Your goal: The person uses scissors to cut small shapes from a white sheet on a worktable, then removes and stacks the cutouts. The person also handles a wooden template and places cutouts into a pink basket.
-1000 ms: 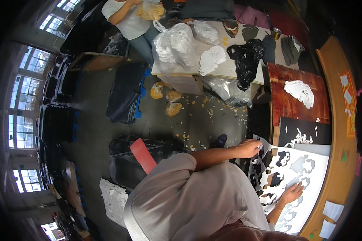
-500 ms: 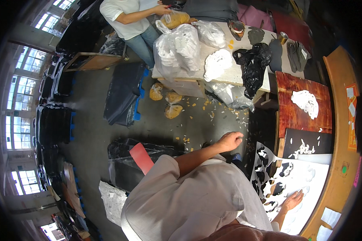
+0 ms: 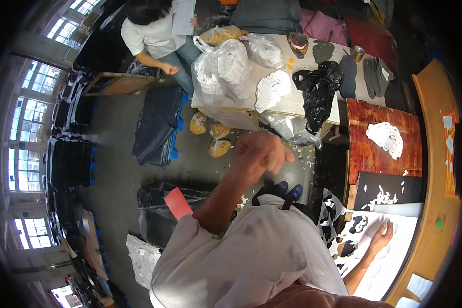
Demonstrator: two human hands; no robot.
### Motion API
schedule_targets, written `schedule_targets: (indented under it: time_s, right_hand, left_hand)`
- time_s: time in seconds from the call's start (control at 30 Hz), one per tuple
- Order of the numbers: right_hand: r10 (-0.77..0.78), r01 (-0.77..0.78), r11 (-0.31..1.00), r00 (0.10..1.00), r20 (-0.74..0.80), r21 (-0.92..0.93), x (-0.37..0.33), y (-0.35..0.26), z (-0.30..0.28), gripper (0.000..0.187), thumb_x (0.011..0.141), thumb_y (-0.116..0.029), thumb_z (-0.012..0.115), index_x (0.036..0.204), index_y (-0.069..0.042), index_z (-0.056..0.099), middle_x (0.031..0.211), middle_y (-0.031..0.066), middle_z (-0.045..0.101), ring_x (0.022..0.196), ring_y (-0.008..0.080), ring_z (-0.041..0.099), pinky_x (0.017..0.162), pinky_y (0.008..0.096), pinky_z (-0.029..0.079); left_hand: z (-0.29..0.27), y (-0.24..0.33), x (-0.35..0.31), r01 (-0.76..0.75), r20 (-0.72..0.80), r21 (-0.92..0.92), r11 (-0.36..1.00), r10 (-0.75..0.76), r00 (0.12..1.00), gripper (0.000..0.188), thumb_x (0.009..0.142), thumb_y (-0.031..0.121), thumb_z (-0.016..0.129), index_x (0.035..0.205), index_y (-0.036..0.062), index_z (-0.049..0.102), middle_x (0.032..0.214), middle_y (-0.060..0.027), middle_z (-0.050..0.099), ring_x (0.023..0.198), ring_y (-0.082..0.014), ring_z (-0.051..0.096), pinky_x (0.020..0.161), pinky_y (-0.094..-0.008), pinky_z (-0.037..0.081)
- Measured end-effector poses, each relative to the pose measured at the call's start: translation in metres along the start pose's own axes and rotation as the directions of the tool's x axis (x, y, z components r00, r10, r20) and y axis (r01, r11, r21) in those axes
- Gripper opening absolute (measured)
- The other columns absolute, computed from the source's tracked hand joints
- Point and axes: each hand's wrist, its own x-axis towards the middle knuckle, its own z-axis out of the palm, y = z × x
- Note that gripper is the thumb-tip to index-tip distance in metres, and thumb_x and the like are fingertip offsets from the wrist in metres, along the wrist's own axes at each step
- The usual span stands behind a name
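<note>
My left hand (image 3: 262, 154) is raised in front of my body over the floor. Its fingers are loosely bent and somewhat blurred, with nothing seen in them. Over at the lower right, my right hand (image 3: 381, 237) is at a large white sheet (image 3: 390, 267) that has rows of rounded cut-outs, dark gaps showing through on its left side. The fingers there are curled together, and a pale shape shows at their tips; whether it is a loose piece or part of the sheet I cannot tell. Small white scraps (image 3: 382, 197) lie on a black board (image 3: 367, 185) just beyond.
A reddish-brown board (image 3: 359, 123) carries a pile of white pieces (image 3: 385, 138). Ahead, a table (image 3: 292, 97) holds clear bags of white pieces (image 3: 223, 69) and a black plastic bag (image 3: 321, 92). Another person (image 3: 159, 41) stands there. Wrapped dark stacks (image 3: 159, 123) and yellow-filled bags (image 3: 219, 146) are on the floor.
My left hand has risen and swung away from my body to the left. My right hand has moved a little farther up the sheet, its fingers now curled. The other person has turned.
</note>
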Motion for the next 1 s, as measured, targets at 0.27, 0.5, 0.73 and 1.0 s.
schedule_targets:
  time_s: [0.27, 0.5, 0.73, 1.0]
  right_hand:
    - [-0.15, 0.08, 0.969, 0.942, 0.301, 0.235, 0.058, -0.114, 0.054, 0.035, 0.105, -0.024, 0.062, 0.124, 0.003, 0.07, 0.129, 0.0192, 0.07, 0.125, 0.0311, 0.063, 0.112, 0.0408, 0.045]
    - [-0.227, 0.065, 0.937, 0.86, 0.458, 0.343, 0.076, -0.233, 0.141, 0.031, 0.106, -0.023, 0.063, 0.125, 0.0, 0.071, 0.125, 0.0129, 0.072, 0.116, 0.0241, 0.067, 0.103, 0.0366, 0.051]
    - [-0.363, 0.201, 0.922, 0.744, 0.561, 0.331, 0.068, -0.408, 0.177, 0.026, 0.104, -0.018, 0.064, 0.119, 0.001, 0.072, 0.12, 0.0166, 0.075, 0.115, 0.0278, 0.07, 0.103, 0.0368, 0.052]
    - [-0.315, 0.217, 0.948, 0.741, 0.594, 0.232, 0.041, -0.456, 0.174, 0.022, 0.099, -0.015, 0.066, 0.115, -0.001, 0.074, 0.115, 0.018, 0.076, 0.108, 0.0301, 0.073, 0.097, 0.0385, 0.055]
  left_hand:
    - [0.011, 0.145, 0.032, -0.212, 0.228, -0.468, 0.858, 0.349, 0.909, 0.058, 0.11, 0.048, 0.047, 0.06, 0.0179, 0.05, 0.054, 0.0058, 0.05, 0.05, -0.0131, 0.055, 0.091, -0.0557, 0.056]
    - [-0.081, 0.197, 0.034, -0.271, 0.136, -0.392, 0.879, 0.346, 0.928, 0.056, 0.108, 0.044, 0.051, 0.06, 0.017, 0.053, 0.054, 0.0044, 0.054, 0.05, -0.0121, 0.057, 0.088, -0.0501, 0.057]
    - [-0.162, 0.233, 0.042, -0.307, 0.089, -0.354, 0.884, 0.359, 0.929, 0.053, 0.107, 0.04, 0.055, 0.06, 0.0162, 0.057, 0.054, 0.0029, 0.058, 0.049, -0.0112, 0.059, 0.084, -0.0446, 0.059]
    - [-0.221, 0.241, 0.071, -0.294, 0.11, -0.406, 0.865, 0.366, 0.924, 0.05, 0.105, 0.035, 0.059, 0.059, 0.0151, 0.061, 0.054, 0.0013, 0.062, 0.049, -0.01, 0.061, 0.08, -0.0383, 0.061]
